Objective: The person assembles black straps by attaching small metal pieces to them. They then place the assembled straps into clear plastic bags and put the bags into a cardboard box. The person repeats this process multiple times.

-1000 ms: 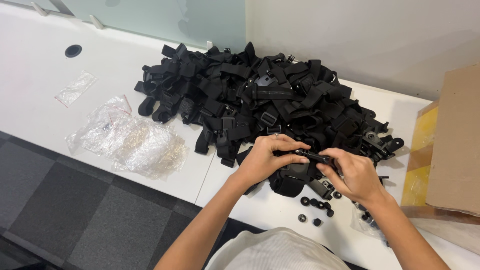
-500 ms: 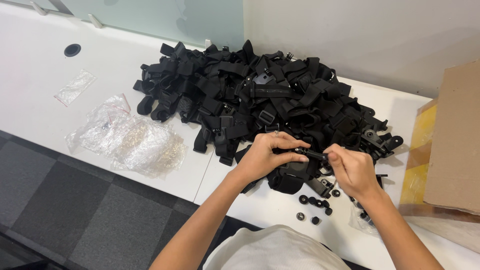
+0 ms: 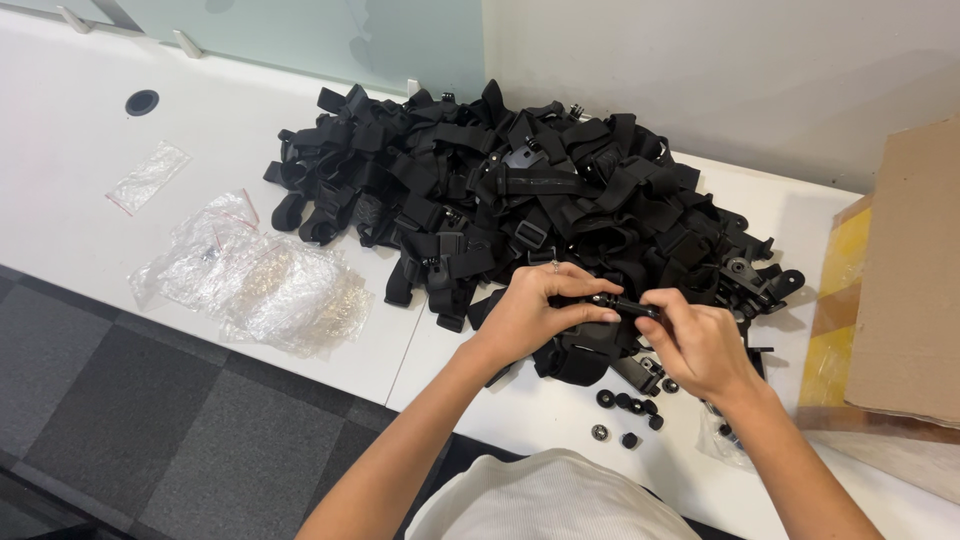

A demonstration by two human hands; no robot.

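Black strap mount (image 3: 585, 350): held just above white desk, front of pile. Slim black screw (image 3: 622, 304) lies horizontal across its top, pinched at both ends.

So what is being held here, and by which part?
Both hands grip one black strap mount: left hand around its body, right hand pinching the end of its thin black screw.

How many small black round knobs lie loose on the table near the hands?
About 7 small knobs: five clustered below the right hand, two nearer the person. The hand may hide more.
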